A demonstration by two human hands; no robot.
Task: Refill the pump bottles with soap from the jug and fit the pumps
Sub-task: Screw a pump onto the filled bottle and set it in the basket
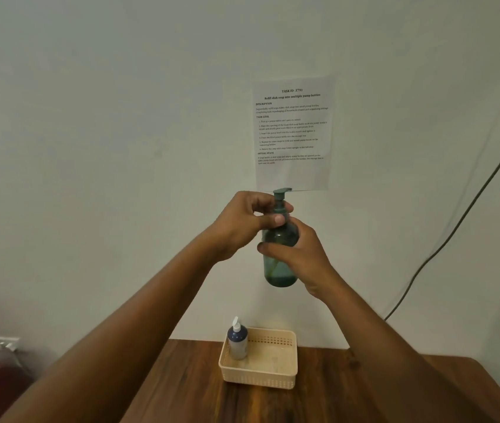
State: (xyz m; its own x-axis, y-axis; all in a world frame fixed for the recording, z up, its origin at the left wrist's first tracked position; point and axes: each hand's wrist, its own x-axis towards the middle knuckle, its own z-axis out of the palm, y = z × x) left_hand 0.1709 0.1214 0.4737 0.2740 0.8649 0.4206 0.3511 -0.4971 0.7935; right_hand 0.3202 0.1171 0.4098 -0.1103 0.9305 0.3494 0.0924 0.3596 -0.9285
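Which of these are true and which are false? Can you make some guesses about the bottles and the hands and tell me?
1. Both hands hold the green bottle up in the air. True.
2. The left hand grips the pump at the top. True.
3. The basket is full of bottles. False: only one small bottle stands in it, in a back corner.
4. The green bottle rests on the table. False: the right hand holds it well above the table.
5. A printed sheet hangs on the wall. True.
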